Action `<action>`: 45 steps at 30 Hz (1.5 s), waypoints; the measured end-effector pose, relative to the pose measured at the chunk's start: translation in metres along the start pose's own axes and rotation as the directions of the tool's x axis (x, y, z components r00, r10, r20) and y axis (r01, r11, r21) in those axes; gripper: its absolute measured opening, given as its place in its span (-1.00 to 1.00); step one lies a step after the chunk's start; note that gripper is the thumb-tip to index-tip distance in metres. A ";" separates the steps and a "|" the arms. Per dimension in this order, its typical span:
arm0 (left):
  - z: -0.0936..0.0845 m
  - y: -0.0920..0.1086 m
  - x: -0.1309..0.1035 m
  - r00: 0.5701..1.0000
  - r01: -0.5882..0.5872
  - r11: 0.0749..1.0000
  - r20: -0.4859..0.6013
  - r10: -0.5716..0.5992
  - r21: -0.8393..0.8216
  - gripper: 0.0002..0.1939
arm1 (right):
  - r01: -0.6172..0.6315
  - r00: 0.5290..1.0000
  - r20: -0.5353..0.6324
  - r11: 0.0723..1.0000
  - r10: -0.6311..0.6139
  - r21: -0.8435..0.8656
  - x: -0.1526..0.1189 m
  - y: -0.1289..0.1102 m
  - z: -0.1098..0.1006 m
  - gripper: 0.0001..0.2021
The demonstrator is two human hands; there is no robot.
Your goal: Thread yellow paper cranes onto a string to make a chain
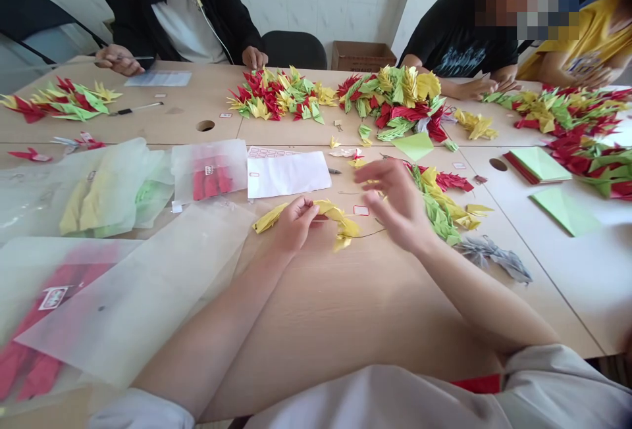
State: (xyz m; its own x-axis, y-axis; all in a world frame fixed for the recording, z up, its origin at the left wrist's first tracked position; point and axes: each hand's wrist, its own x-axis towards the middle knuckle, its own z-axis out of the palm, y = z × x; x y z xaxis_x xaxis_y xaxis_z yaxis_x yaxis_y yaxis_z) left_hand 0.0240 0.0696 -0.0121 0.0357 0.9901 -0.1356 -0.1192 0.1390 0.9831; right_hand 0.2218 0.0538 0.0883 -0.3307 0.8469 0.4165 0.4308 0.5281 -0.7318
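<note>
A strand of folded yellow paper pieces is pinched in my left hand. One end sticks out to the left and the other droops to the right over the table. From its right end runs a thin dark thread. My right hand is raised to the right of the strand, fingers apart and slightly blurred, with nothing visible in it. Just beyond that hand lies a row of green, yellow and red folded paper. A small red-bordered label rests between the hands.
Clear plastic sleeves with coloured folded paper cover the left side. A white sheet and pen lie ahead. Paper piles line the far side, where several people sit. Green paper squares and a grey bag are at right.
</note>
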 end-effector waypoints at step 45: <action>0.002 -0.007 0.004 0.989 -0.066 0.996 -0.135 0.056 -0.067 -0.70 | -0.302 0.952 -0.017 0.928 0.306 -0.220 0.004 0.066 0.000 -0.79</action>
State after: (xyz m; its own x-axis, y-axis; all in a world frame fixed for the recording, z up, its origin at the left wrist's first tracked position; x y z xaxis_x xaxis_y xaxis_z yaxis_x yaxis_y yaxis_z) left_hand 0.0268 0.0723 -0.0194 -0.1057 0.9898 -0.0954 -0.1880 0.0743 0.9794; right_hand 0.2494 0.0921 0.0414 -0.1690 0.9688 0.1813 0.6840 0.2477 -0.6861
